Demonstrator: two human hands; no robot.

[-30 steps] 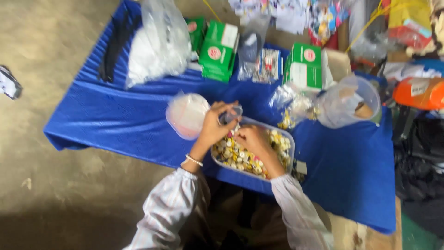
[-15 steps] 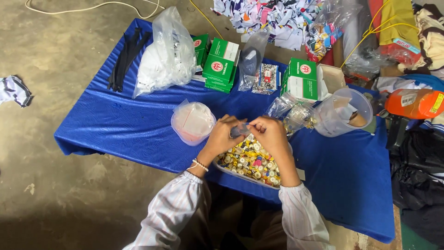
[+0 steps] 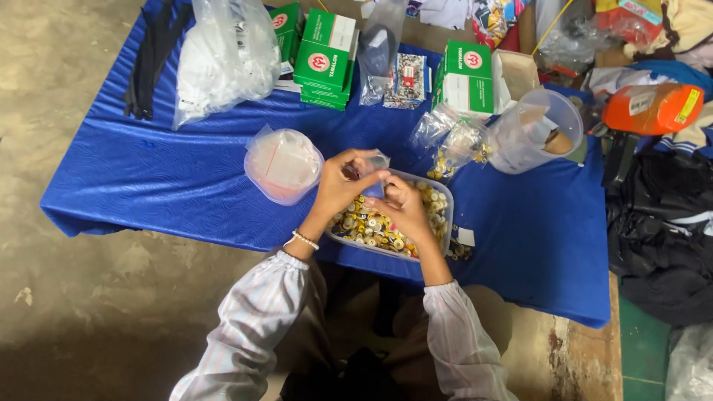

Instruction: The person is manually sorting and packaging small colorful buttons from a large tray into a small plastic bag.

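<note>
My left hand [image 3: 338, 186] and my right hand [image 3: 402, 206] meet over a clear rectangular tray [image 3: 444, 226] full of small gold and silver round parts. Between the fingers of both hands is a small clear plastic bag [image 3: 373, 165], held just above the tray's far left corner. A bead bracelet sits on my left wrist. The tray rests on a blue cloth-covered table [image 3: 163, 178] near its front edge. A round clear tub [image 3: 283, 165] with small plastic bags inside stands just left of my left hand.
Green boxes [image 3: 324, 49] and another green box [image 3: 463, 74] stand at the back, with a large white-filled plastic bag [image 3: 223, 56] and black strips [image 3: 148, 56] at the left. A clear bucket [image 3: 538, 130] and small filled bags [image 3: 453, 141] lie to the right. An orange container [image 3: 652, 108] sits at the far right.
The camera view has shifted slightly. My hands stay together over the tray, still working the small clear bag; nothing else has visibly moved.
</note>
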